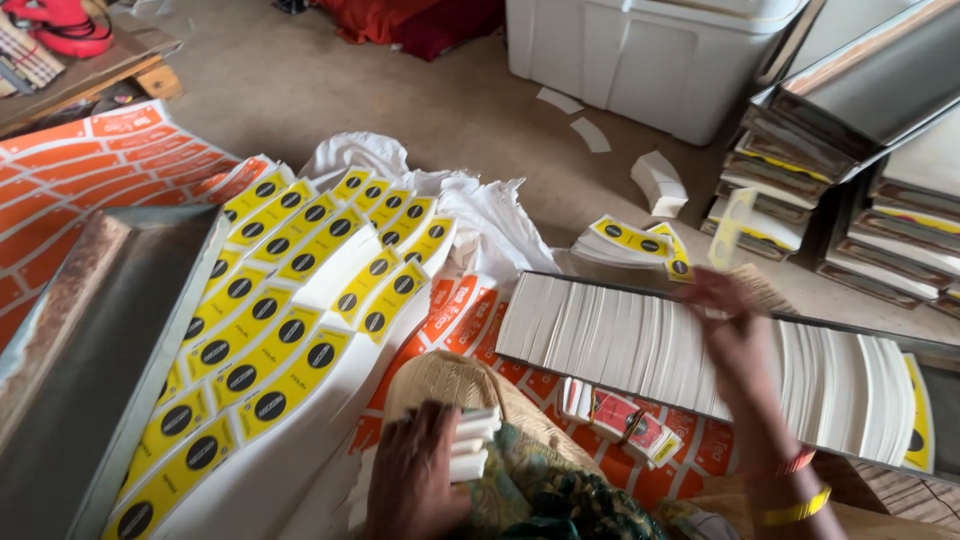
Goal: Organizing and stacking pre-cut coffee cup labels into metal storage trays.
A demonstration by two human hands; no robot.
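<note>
My left hand point(415, 485) lies low in the middle, its fingers closed around a small stack of white labels point(472, 440) on my lap. Blurred by motion, my right hand point(735, 335) is raised over a long metal tray point(640, 287) that holds a row of white labels standing on edge point(620, 345). A thin yellow label point(733, 228), also blurred, sticks up from that hand's fingertips. Bangles sit on my right wrist.
Fanned rows of yellow labels with black circles point(270, 320) spread at the left beside an empty metal tray point(90, 350). Orange printed sheets point(80, 170) cover the floor. A white cooler box point(640, 50) and stacked trays point(850, 150) stand behind. Small red packets point(620, 415) lie near the tray.
</note>
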